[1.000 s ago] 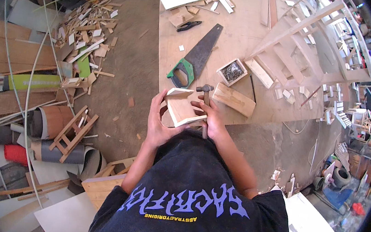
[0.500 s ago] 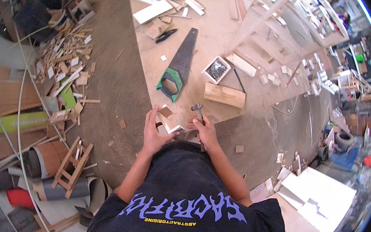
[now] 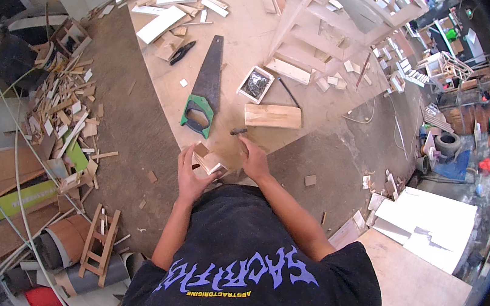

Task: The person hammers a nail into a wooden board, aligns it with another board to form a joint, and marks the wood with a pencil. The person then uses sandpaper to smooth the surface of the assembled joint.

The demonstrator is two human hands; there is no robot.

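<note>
At the table's near corner, my left hand [image 3: 192, 175] is closed around a small wooden box frame [image 3: 214, 166], fingers on its left side and thumb along the near side. To the right of it, my right hand [image 3: 255, 161] grips a hammer [image 3: 239, 132] by its handle, the metal head above the table and pointing left. A handsaw with a green handle [image 3: 199, 114] lies just beyond my left hand. Past the hammer rests a wood block [image 3: 273, 116], and behind that a small open box of dark nails or screws [image 3: 256, 84] beside a thin dark rod [image 3: 289, 92].
The plywood table [image 3: 169, 98] also carries black-handled pliers [image 3: 182, 52], white and bare wood strips [image 3: 161, 24], and a pale wooden frame structure [image 3: 317, 39]. Offcuts [image 3: 63, 112] pile on the floor at left, near a small wooden ladder-like frame [image 3: 100, 245]. White boards [image 3: 432, 225] lie at right.
The view has shifted, so the table's things sit further left. In my right hand the hammer has turned, its head now tipping left. My left hand still holds the box frame.
</note>
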